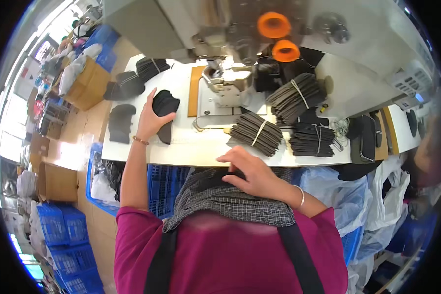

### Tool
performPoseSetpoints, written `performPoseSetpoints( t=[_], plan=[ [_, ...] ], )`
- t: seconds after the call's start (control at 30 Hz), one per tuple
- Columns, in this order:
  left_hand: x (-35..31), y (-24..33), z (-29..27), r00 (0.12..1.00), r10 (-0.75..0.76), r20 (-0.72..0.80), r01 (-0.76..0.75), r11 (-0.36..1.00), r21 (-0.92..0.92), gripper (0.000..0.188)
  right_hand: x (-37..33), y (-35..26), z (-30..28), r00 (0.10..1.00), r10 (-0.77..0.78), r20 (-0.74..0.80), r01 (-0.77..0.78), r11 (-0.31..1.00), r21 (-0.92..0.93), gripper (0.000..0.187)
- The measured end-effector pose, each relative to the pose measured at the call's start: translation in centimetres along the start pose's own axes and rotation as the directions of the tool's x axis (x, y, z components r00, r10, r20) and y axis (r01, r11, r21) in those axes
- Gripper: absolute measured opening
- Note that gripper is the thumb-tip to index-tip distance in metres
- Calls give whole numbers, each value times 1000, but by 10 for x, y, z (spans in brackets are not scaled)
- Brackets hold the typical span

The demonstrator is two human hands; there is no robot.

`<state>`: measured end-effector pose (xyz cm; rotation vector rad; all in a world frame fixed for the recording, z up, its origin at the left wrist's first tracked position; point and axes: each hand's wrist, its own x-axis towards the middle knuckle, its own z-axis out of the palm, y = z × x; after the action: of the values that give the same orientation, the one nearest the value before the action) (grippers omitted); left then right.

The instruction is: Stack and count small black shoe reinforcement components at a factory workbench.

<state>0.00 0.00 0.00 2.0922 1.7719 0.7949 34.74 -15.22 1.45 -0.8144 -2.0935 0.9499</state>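
Widely, the left hand (151,121) spreads over dark pieces (166,104); the right hand (254,172) bends, digits apart.

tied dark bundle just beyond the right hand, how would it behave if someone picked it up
The tied dark bundle would probably lift as one, since a pale tie wraps its middle. Its ends might splay or flex, as many separate thin layers show there. It seems unlikely to roll, given its broad, blocky shape.

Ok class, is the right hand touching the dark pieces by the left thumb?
Apart: the head view shows white tabletop between the right hand and the dark pieces.
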Motion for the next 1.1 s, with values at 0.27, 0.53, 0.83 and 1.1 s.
performPoseSetpoints(
  t=[0.27,0.53,0.83,1.1],
  plan=[
    [-75,8,24,990,-94,105,105,-11,-994,73,122,15,94,992,-23,-127,8,994,-112,115],
    [-107,12,44,989,-136,64,50,-109,-993,75,142,13,115,994,97,56,-95,995,-42,106],
    [-96,9,26,996,-93,5,19,152,-988,90,147,5,117,998,-18,-66,6,982,-188,101],
    [-100,23,29,968,-250,22,30,26,-999,74,137,9,131,975,-57,-215,-21,939,-344,116]
  ],
)
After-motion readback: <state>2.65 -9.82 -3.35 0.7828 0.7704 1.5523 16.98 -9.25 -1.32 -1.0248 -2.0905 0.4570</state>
